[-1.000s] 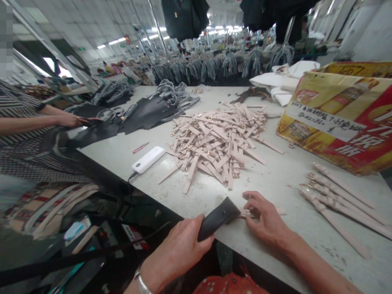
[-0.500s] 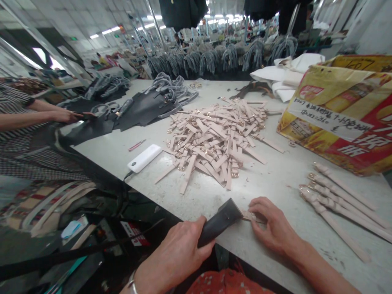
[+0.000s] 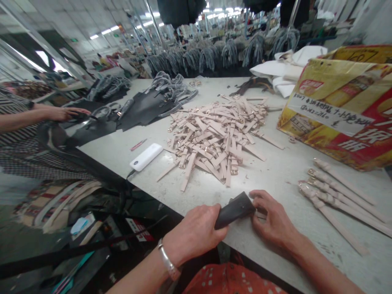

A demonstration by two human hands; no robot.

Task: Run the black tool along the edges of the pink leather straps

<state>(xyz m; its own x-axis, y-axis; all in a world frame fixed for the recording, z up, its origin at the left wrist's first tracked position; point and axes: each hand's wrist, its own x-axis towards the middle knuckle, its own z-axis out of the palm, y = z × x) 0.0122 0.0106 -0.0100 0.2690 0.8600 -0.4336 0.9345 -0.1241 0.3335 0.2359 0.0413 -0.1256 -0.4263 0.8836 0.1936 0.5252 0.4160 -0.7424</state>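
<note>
My left hand (image 3: 199,226), with a silver bangle at the wrist, is wrapped round a black, flat-ended handheld tool (image 3: 234,210) whose exact kind I cannot make out. The tool's far end meets the fingers of my right hand (image 3: 269,218). Between the curled thumb and fingers of that hand is a short beige strap (image 3: 261,214), held low over the table edge and mostly hidden by the tool and fingers. Beyond both hands lies a heap of beige buckle straps (image 3: 214,141) with gold hardware. Several finished-looking straps (image 3: 333,200) lie side by side at the right.
A white power bank (image 3: 146,157) with a cable and a red pen (image 3: 139,144) lie left of the heap. A yellow-red carton (image 3: 337,110) stands at the right. Black bag pieces (image 3: 147,107) cover the far left, where another person's hands (image 3: 65,113) work.
My left hand has moved right and slightly up, bringing the black tool against my right fingers and over more of the strap. My right hand has barely shifted.
</note>
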